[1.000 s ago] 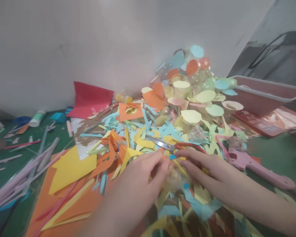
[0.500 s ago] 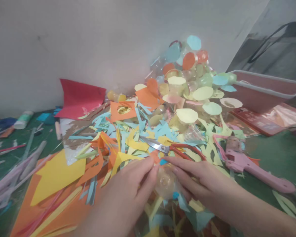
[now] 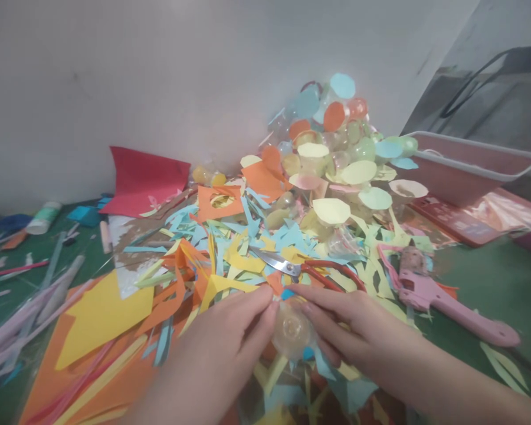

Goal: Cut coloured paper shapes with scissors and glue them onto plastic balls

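A clear, rounded plastic piece (image 3: 292, 332), like a small cup or bottle end, sits between my hands, with small blue bits at its edge. My left hand (image 3: 234, 327) pinches at its upper left side, thumb against index finger. From the right, my right hand (image 3: 356, 321) curls its fingers over the rim beside a blue bit (image 3: 287, 293). Scissors (image 3: 298, 270) with red handles lie just beyond my fingertips on colourful paper scraps (image 3: 243, 254). To the right of my hands rests a pink glue gun (image 3: 446, 304).
Clear plastic pieces topped with paper discs (image 3: 331, 211) are heaped against the wall. A reddish bin (image 3: 473, 177) stands at the right. Red paper (image 3: 146, 180) leans at the back left; yellow paper (image 3: 108, 319) and plastic-wrapped strips (image 3: 30, 330) lie at the left.
The whole view has shifted slightly, so things at the right appear a little further left. Both hands keep their hold on the clear plastic piece, which has turned or tilted slightly.
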`<state>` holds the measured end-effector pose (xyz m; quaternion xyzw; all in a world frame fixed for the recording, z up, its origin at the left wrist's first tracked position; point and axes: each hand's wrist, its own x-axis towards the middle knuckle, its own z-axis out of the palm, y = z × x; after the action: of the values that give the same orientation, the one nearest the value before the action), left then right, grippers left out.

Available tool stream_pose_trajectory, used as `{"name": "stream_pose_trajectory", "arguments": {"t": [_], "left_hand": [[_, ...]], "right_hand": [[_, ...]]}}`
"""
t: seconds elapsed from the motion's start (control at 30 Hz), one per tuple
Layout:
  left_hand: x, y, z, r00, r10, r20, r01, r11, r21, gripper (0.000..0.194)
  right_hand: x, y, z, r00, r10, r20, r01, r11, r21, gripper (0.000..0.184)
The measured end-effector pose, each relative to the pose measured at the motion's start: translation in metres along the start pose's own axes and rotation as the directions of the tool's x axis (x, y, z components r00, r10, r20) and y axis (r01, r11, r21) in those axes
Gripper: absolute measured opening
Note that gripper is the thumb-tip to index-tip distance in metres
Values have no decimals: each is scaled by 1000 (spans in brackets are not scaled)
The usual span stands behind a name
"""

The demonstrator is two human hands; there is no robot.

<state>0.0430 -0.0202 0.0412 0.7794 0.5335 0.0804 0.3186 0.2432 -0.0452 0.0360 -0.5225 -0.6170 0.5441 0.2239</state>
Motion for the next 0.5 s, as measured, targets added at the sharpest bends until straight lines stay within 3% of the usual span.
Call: {"name": "stream_pose_trajectory", "arguments": {"t": [0.37, 0.5], "left_hand": [[-3, 6, -4, 1000, -22, -9, 23, 999, 29, 36], [-10, 4, -15, 997, 12, -70, -10, 999, 30, 39]], "right_hand": [[0, -2, 0, 1000, 15, -12, -15, 999, -39, 40], [-2, -3, -4, 995, -51, -81, 32, 976, -213, 48]]}}
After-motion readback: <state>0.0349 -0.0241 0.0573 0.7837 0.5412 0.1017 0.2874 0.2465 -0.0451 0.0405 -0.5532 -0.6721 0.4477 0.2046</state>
